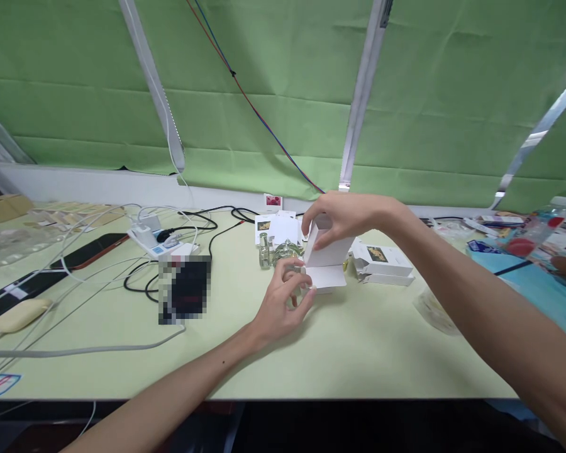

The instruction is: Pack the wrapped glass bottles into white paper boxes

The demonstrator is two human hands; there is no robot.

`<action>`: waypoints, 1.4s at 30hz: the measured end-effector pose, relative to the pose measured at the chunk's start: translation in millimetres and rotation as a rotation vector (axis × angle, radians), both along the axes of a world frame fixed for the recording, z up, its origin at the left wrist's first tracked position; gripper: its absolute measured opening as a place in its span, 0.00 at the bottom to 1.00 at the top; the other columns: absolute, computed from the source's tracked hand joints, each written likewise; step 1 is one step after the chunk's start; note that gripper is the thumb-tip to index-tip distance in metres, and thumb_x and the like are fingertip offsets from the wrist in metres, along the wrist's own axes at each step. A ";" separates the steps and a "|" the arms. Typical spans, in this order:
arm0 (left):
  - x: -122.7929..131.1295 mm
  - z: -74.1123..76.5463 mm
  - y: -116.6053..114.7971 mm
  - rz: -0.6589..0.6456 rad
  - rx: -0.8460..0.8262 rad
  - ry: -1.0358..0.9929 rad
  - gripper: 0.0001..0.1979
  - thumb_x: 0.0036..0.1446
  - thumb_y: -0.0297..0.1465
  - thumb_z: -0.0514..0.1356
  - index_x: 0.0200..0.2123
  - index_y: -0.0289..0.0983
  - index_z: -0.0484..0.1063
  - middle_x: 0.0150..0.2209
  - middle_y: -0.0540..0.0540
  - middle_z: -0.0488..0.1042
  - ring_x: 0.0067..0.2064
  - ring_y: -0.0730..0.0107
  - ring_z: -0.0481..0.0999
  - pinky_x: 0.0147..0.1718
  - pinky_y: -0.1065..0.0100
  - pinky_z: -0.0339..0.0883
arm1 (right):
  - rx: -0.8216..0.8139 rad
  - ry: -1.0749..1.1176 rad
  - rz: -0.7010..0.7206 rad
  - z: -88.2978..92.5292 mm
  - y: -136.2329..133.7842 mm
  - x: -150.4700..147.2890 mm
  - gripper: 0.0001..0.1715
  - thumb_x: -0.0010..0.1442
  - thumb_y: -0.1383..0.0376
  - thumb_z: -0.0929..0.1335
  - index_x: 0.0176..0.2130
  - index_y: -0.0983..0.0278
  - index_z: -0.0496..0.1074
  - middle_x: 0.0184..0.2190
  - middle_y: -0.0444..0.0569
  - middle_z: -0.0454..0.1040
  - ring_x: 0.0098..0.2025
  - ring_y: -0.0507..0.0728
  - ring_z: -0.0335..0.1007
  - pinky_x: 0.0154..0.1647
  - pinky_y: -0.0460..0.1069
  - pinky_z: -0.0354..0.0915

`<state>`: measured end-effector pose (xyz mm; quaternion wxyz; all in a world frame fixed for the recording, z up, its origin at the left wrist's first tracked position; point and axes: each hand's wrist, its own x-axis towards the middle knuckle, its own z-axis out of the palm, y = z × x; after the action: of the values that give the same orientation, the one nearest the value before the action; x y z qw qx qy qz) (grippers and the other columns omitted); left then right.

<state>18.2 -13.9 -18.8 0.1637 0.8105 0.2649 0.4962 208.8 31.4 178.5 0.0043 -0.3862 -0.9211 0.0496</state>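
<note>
A small white cardboard box stands on the table in front of me, with a white flap folded out at its near side. My right hand reaches over the box from above, its thumb and fingers closed on the upper part. Low at the box's left side is my left hand; its fingers are curled and the thumb and index tips meet at the flap's edge. Just behind the left hand stand a clear glass bottle and a rounded glass bottle, partly hidden.
White printed boxes lie to the right, and more white cartons stand behind. A power strip, cables and a blurred dark object are on the left. At far right lie a blue sheet and a plastic bottle.
</note>
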 end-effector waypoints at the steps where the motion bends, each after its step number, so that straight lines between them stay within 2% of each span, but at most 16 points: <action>1: 0.2 -0.1 0.1 -0.001 0.000 -0.001 0.01 0.65 0.28 0.59 0.39 0.37 0.71 0.52 0.40 0.63 0.34 0.77 0.75 0.24 0.72 0.74 | -0.002 0.002 0.005 -1.0 0.5 0.0 0.18 0.55 0.58 0.74 0.46 0.59 0.80 0.46 0.51 0.79 0.43 0.61 0.72 0.33 0.50 0.60; 17: 1.6 -0.6 0.9 -0.010 -0.016 0.010 0.01 0.65 0.29 0.59 0.40 0.37 0.71 0.53 0.40 0.63 0.34 0.76 0.74 0.24 0.72 0.73 | -0.022 0.023 0.017 -14.4 6.9 -0.7 0.18 0.54 0.57 0.75 0.45 0.59 0.80 0.43 0.50 0.79 0.45 0.61 0.71 0.37 0.50 0.60; 21: 2.9 1.6 -0.1 -0.009 -0.014 -0.004 0.02 0.65 0.29 0.59 0.39 0.37 0.71 0.52 0.41 0.63 0.32 0.79 0.73 0.23 0.72 0.73 | -0.025 0.025 0.019 -17.6 7.7 -2.2 0.20 0.54 0.56 0.75 0.46 0.59 0.80 0.42 0.50 0.79 0.43 0.60 0.70 0.36 0.50 0.58; 26: 3.5 2.1 -1.3 -0.005 -0.031 -0.010 0.02 0.64 0.29 0.60 0.39 0.37 0.71 0.52 0.41 0.62 0.37 0.74 0.75 0.26 0.71 0.76 | -0.033 0.030 0.032 -21.0 8.2 -3.8 0.20 0.54 0.55 0.74 0.46 0.61 0.79 0.40 0.50 0.77 0.40 0.59 0.68 0.36 0.49 0.58; 31: 3.4 4.0 -2.7 -0.005 -0.046 -0.007 0.02 0.64 0.29 0.60 0.40 0.37 0.71 0.53 0.40 0.62 0.36 0.74 0.76 0.27 0.69 0.77 | -0.070 0.026 0.024 -23.8 10.1 -4.5 0.22 0.54 0.54 0.74 0.47 0.60 0.78 0.39 0.49 0.75 0.37 0.57 0.66 0.33 0.49 0.56; 42: 2.6 1.9 -0.2 -0.008 -0.047 0.002 0.02 0.64 0.29 0.60 0.40 0.37 0.71 0.54 0.40 0.62 0.35 0.75 0.74 0.27 0.69 0.75 | -0.088 0.006 0.004 -25.2 12.9 -4.8 0.28 0.52 0.51 0.75 0.50 0.58 0.76 0.39 0.49 0.75 0.37 0.58 0.66 0.31 0.48 0.54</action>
<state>20.9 -14.1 -17.0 0.1843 0.8080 0.2733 0.4884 204.0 44.4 153.3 -0.0101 -0.3841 -0.9187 0.0910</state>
